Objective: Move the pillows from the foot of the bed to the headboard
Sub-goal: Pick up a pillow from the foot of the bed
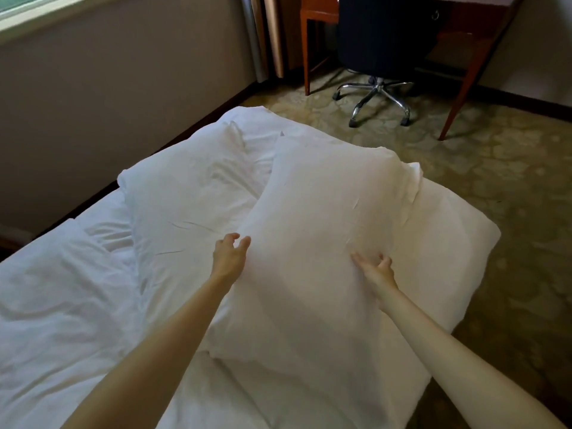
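Observation:
A large white pillow [322, 230] lies tilted across the near corner of the bed [55, 305], raised a little at its near end. My left hand [230, 255] curls around its left edge. My right hand [376, 267] presses on its right side, fingers spread into the fabric. A second white pillow [185, 193] lies flat to the left of the first and is partly under it. A third white pillow [448, 230] shows beneath the held one on the right, at the bed's edge. The headboard is out of view.
The beige wall [108, 103] runs close along the bed's left side under a window. Patterned carpet [510, 196] lies to the right. A black swivel chair [379, 57] stands at a wooden desk [473, 51] at the far side.

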Demonstrator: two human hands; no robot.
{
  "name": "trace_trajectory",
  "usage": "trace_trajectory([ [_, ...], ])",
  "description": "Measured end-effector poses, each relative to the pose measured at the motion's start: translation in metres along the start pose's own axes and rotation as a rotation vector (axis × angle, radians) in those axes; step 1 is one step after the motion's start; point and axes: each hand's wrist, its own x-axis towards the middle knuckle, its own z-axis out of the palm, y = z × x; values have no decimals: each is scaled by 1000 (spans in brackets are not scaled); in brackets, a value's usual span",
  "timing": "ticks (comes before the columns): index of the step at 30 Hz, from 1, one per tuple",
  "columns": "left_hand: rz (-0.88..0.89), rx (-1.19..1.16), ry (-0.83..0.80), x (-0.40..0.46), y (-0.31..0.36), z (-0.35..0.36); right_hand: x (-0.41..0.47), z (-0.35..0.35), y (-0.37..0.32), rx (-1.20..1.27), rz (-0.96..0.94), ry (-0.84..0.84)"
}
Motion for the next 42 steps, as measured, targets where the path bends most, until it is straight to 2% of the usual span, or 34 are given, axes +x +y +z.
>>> trace_trajectory([
  [6, -116, 137, -102, 53, -12, 19, 36, 8, 16, 68, 187, -31],
  [13, -134, 5, -158, 82, -11, 31, 52, 18, 27, 106, 199, 16],
  [18, -201, -82, -90, 62, -15, 58, 56, 21, 36, 51, 178, 61],
  [23, -193, -190, -50, 40, -18, 66, 50, 14, 47, -30, 143, 65],
  [31, -180, -242, -47, 19, -36, 35, 23, 16, 50, -86, 98, 72],
  [42, -350, -315, -19, -68, -100, 8, -44, 4, 78, -101, -4, 19],
])
